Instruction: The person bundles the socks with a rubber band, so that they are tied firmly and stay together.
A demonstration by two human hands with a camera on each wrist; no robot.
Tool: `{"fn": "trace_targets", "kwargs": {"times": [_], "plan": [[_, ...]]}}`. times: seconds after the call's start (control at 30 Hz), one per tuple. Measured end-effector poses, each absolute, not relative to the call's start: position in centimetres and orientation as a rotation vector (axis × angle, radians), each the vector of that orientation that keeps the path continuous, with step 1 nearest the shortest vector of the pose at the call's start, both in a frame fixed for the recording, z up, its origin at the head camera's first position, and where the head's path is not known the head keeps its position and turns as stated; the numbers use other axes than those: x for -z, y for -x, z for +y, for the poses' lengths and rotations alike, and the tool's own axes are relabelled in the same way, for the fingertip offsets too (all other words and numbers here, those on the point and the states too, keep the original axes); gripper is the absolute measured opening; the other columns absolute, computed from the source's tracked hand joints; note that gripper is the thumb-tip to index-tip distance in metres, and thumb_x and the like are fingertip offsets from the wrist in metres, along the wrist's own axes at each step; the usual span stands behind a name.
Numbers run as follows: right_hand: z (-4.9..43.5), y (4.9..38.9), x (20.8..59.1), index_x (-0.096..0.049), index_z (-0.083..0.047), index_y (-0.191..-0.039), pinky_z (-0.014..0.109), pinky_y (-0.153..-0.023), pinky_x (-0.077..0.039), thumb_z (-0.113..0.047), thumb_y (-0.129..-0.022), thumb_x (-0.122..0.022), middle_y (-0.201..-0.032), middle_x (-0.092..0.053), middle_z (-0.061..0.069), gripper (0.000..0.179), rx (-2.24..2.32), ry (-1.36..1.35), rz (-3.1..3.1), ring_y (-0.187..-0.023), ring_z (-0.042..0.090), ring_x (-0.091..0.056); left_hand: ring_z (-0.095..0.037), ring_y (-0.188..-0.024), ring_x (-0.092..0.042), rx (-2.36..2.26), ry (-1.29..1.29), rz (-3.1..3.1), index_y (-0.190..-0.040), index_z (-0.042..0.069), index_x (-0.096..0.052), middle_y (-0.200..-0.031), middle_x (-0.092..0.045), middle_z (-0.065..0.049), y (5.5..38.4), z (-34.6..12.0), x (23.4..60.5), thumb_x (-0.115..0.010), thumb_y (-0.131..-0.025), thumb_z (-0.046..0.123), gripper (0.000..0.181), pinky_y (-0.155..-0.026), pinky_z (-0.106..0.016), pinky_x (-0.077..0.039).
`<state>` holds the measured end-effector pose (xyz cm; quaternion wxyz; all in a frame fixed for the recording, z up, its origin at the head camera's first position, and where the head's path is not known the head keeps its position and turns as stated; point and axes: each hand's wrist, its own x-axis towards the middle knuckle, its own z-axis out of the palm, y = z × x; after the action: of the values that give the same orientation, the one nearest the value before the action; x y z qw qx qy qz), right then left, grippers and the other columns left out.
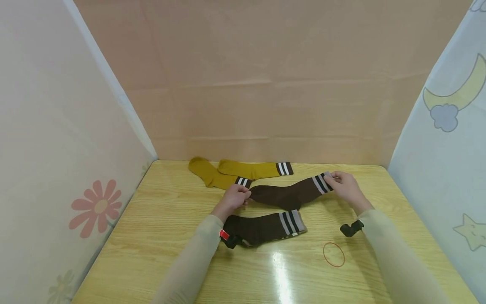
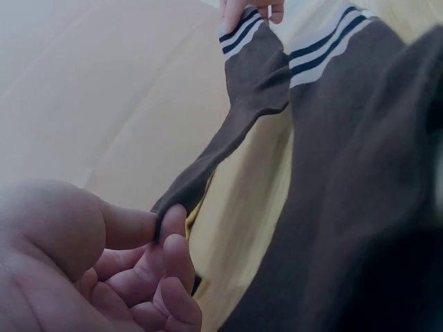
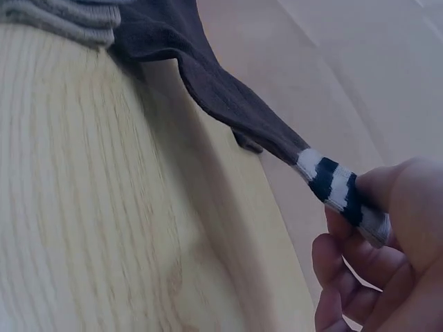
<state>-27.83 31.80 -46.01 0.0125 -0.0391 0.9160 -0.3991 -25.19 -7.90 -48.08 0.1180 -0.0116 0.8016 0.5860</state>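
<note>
A dark brown sock (image 1: 282,195) with a grey and black striped cuff is stretched between both hands above the table. My left hand (image 1: 234,197) pinches its toe end between thumb and fingers, as the left wrist view also shows. At the other end my right hand (image 1: 345,188) pinches the striped cuff (image 3: 336,183). Nearer to me lies a second dark brown sock (image 1: 262,228) with a like cuff, its toe partly hidden by the left wrist. Two mustard socks, one angled (image 1: 212,175) and one straighter (image 1: 250,169), lie behind the left hand.
A thin reddish ring (image 1: 334,254) lies on the wooden table (image 1: 152,253) at the front right. A brown paper-like wall (image 1: 265,84) closes the back; patterned light panels stand on the left (image 1: 76,147) and right (image 1: 448,169).
</note>
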Motion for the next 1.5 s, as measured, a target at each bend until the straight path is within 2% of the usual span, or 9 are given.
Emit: {"fn": "trace_targets", "kwargs": {"times": [0.13, 0.23, 0.53, 0.63, 0.77, 0.9, 1.2, 1.33, 1.5], "plan": [[31.2, 27.2, 45.5, -0.063, 0.005, -0.121, 0.034, -0.078, -0.054, -0.044, -0.112, -0.048, -0.125, -0.068, 0.028, 0.052, 1.241, 0.144, 2.884, -0.109, 0.035, -0.064, -0.023, -0.074, -0.067, -1.738, 0.017, 2.334, -0.112, -0.006, -0.073, -0.096, -0.077, -0.016, 25.0, -8.9, 47.5, -0.063, -0.105, 0.011, 0.021, -0.062, -0.028, -0.051], [30.8, 26.9, 45.1, -0.065, 0.005, -0.120, 0.029, -0.070, -0.052, -0.041, -0.112, -0.050, -0.117, -0.069, 0.025, 0.049, 1.236, 0.170, 2.905, -0.094, 0.025, -0.061, -0.025, -0.081, -0.069, -1.740, 0.023, 2.323, -0.116, -0.004, -0.073, -0.100, -0.077, -0.016, 24.8, -9.8, 47.0, -0.062, -0.107, 0.016, 0.024, -0.063, -0.028, -0.049], [29.9, 25.9, 44.5, -0.064, 0.005, -0.128, 0.033, -0.072, -0.051, -0.040, -0.111, -0.051, -0.117, -0.069, 0.023, 0.050, 1.219, 0.239, 2.898, -0.092, 0.024, -0.058, -0.033, -0.091, -0.070, -1.735, 0.073, 2.366, -0.114, 0.001, -0.076, -0.099, -0.078, -0.011, 24.2, -12.8, 46.1, -0.066, -0.106, 0.023, 0.025, -0.070, -0.033, -0.051], [29.5, 25.6, 44.5, -0.062, 0.005, -0.129, 0.032, -0.063, -0.047, -0.039, -0.111, -0.054, -0.097, -0.068, 0.017, 0.049, 1.227, 0.268, 2.879, -0.077, 0.019, -0.054, -0.031, -0.088, -0.069, -1.752, 0.080, 2.363, -0.113, 0.001, -0.076, -0.098, -0.078, -0.011, 23.8, -13.8, 46.0, -0.068, -0.105, 0.022, 0.024, -0.070, -0.033, -0.050], [28.9, 25.2, 44.5, -0.064, 0.002, -0.124, 0.032, -0.053, -0.039, -0.037, -0.110, -0.057, -0.072, -0.053, 0.004, 0.042, 1.251, 0.314, 2.872, -0.059, 0.014, -0.041, -0.024, -0.081, -0.067, -1.760, 0.068, 2.375, -0.113, 0.001, -0.076, -0.096, -0.079, -0.010, 23.2, -14.9, 45.7, -0.069, -0.104, 0.021, 0.023, -0.068, -0.031, -0.049], [28.2, 24.7, 44.5, -0.065, 0.001, -0.122, 0.031, -0.051, -0.038, -0.036, -0.110, -0.058, -0.067, -0.048, 0.000, 0.040, 1.279, 0.346, 2.867, -0.055, 0.011, -0.038, -0.021, -0.078, -0.065, -1.742, 0.061, 2.399, -0.112, 0.001, -0.076, -0.096, -0.078, -0.010, 22.4, -15.9, 45.1, -0.069, -0.104, 0.021, 0.023, -0.068, -0.031, -0.049], [27.1, 23.7, 44.5, -0.065, 0.001, -0.119, 0.029, -0.049, -0.034, -0.031, -0.109, -0.061, -0.064, -0.042, -0.002, 0.034, 1.366, 0.359, 2.782, -0.052, 0.008, -0.035, -0.024, -0.079, -0.063, -1.726, 0.024, 2.405, -0.114, -0.001, -0.073, -0.096, -0.077, -0.014, 20.6, -17.7, 44.7, -0.068, -0.104, 0.020, 0.024, -0.070, -0.032, -0.049], [26.6, 23.3, 44.5, -0.065, 0.001, -0.117, 0.028, -0.047, -0.032, -0.031, -0.108, -0.062, -0.063, -0.042, -0.003, 0.033, 1.397, 0.336, 2.721, -0.052, 0.008, -0.033, -0.022, -0.078, -0.062, -1.740, -0.001, 2.385, -0.112, -0.003, -0.073, -0.097, -0.076, -0.016, 20.1, -18.5, 44.5, -0.067, -0.105, 0.019, 0.024, -0.071, -0.032, -0.050], [26.0, 22.6, 44.7, -0.064, 0.002, -0.116, 0.027, -0.048, -0.032, -0.031, -0.107, -0.064, -0.064, -0.046, -0.001, 0.034, 1.440, 0.316, 2.638, -0.053, 0.007, -0.034, -0.021, -0.078, -0.061, -1.740, -0.022, 2.366, -0.113, -0.003, -0.073, -0.095, -0.075, -0.012, 19.4, -19.6, 44.2, -0.066, -0.105, 0.019, 0.024, -0.069, -0.030, -0.050]]}}
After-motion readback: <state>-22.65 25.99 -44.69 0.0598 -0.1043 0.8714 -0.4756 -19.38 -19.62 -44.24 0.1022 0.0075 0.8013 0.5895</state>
